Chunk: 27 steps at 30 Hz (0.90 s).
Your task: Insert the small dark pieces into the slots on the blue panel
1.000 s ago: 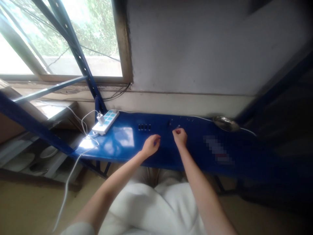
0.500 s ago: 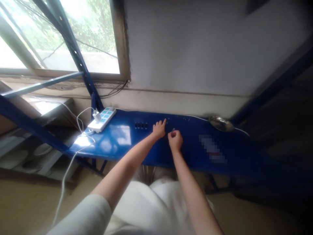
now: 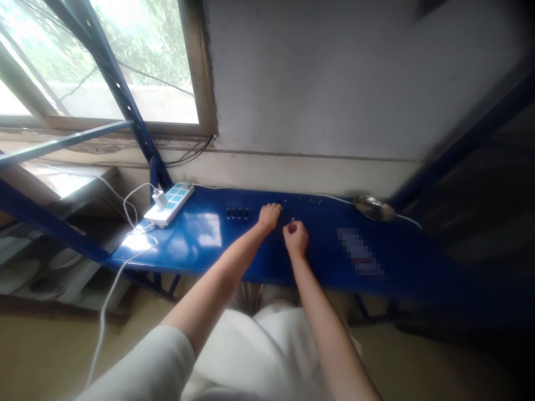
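On the blue table (image 3: 259,262) my left hand (image 3: 270,217) reaches toward the back edge. Its fingers are bent down and drawn together at a tiny light piece, too small to name. Close beside it on the right, my right hand (image 3: 296,238) is closed in a pinch. A small, pale, see-through thing (image 3: 292,220) shows at its fingertips, its kind unclear. Left of my hands, several small black pieces (image 3: 237,214) with light ends stand in a row. More tiny light pieces (image 3: 315,201) lie behind and to the right.
A white power strip (image 3: 169,205) with a plugged-in charger (image 3: 159,198) lies at the table's left end, its cable hanging down. At the back right sits a shiny metal dish (image 3: 374,208). A blurred-out flat item (image 3: 360,253) lies on the right. Blue frame posts rise at both sides.
My left hand's fingers have curled and come together where the index finger was stretched out. The right hand keeps its pinch. The whole view has shifted slightly.
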### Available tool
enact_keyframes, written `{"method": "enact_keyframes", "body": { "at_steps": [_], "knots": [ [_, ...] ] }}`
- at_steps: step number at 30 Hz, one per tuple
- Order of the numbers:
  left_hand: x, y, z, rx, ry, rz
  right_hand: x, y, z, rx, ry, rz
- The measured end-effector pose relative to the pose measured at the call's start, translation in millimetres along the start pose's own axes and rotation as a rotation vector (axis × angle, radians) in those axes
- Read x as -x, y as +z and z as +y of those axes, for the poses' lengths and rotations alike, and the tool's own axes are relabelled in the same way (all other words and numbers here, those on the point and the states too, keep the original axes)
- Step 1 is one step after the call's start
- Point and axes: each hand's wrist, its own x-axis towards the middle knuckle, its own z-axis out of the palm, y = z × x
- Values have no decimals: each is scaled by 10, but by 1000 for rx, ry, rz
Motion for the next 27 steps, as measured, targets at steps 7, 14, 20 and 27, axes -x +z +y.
{"method": "enact_keyframes", "body": {
  "at_steps": [7,14,20,27],
  "knots": [
    [62,-41,-3,168,-77,53,-2,-19,-2,13,1,-23],
    [290,-275,-33,426,48,223,-1,-60,-43,22,-5,-70],
    [447,-493,-13,427,177,222,16,-81,-87,65,-17,-80],
    [494,-593,-17,388,242,199,30,-85,-111,121,-42,-114]
  ]
}}
